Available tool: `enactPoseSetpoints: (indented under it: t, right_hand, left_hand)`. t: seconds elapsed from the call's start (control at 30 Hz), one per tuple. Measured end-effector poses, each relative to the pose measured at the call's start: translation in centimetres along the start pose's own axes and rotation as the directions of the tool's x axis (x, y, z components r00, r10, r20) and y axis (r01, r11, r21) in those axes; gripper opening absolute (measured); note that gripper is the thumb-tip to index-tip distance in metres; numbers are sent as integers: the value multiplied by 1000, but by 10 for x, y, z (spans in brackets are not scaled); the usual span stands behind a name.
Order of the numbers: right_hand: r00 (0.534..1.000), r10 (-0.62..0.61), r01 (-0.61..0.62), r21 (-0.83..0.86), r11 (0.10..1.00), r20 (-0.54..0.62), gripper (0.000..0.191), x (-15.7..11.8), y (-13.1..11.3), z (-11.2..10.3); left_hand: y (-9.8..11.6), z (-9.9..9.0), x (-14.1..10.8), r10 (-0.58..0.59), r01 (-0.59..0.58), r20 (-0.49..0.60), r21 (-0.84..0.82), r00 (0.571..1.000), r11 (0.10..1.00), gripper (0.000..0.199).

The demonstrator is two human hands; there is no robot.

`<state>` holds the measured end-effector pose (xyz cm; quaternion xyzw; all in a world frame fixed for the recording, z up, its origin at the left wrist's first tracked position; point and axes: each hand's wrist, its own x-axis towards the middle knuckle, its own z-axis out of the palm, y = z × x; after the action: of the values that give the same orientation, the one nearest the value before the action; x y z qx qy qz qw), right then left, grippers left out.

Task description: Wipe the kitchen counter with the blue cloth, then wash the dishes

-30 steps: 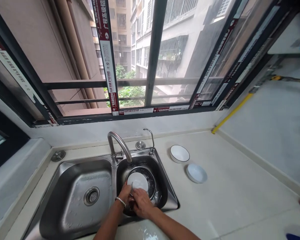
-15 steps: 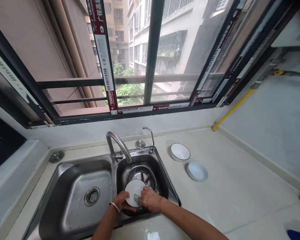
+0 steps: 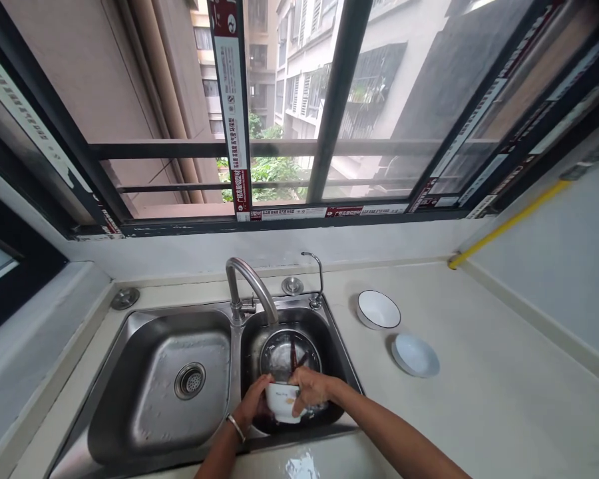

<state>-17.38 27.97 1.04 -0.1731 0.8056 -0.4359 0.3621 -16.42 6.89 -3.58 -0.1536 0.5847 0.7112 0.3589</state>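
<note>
A white bowl (image 3: 283,402) with a small print on its outer wall is held over the right sink basin, its side facing me. My left hand (image 3: 253,399), with a bangle at the wrist, grips the bowl's left side. My right hand (image 3: 309,389) closes over the right rim, thumb on the outer wall and fingers hidden behind it. Whether a scrubber is under those fingers cannot be made out. Just beyond the bowl, a round metal basin (image 3: 273,356) sits in the sink, with dark reddish, stick-like items (image 3: 293,352) inside.
A curved faucet (image 3: 252,279) and a thin second spout (image 3: 320,273) rise behind the double sink (image 3: 235,372). On the right counter stand a dark-rimmed white bowl (image 3: 379,310) and a pale bluish bowl (image 3: 416,356). Drain stoppers (image 3: 125,298) lie along the back ledge.
The bowl has turned from showing its inside to showing its printed outer wall. My right hand has shifted from inside the bowl to its right rim. The view has swung slightly left.
</note>
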Motion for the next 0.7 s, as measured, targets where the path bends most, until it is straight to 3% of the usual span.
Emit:
enactPoseSetpoints:
  t: [0.1,0.23,0.33,0.4,0.57,0.63,0.7]
  right_hand:
    - [1000,30,-27,362,932,-3,35,-4,6,-6]
    - [988,118,5,795,607,-96,44,-3,20,2]
    - [955,213,120,926,358,-206,51,8,35,11]
    - [935,260,169,947,274,-242,51,17,43,17]
    - [941,273,145,967,210,-200,48,43,50,29]
    - [934,299,84,937,340,-192,49,56,49,29]
    - [895,363,16,832,554,-259,50,69,53,22]
  left_hand:
    - [5,-2,-2,34,-33,27,-47,999,998,48]
    - [9,-10,-8,60,-16,187,-228,980,974,58]
    - [3,-15,-10,51,42,209,-415,977,909,61]
    - [-2,-16,-11,40,57,173,-525,984,849,55]
    - [-3,-6,-19,47,29,80,-750,996,661,43]
    - [5,4,-25,26,-12,5,-790,1000,613,49]
    - [14,13,-31,6,-61,-72,-792,997,608,54]
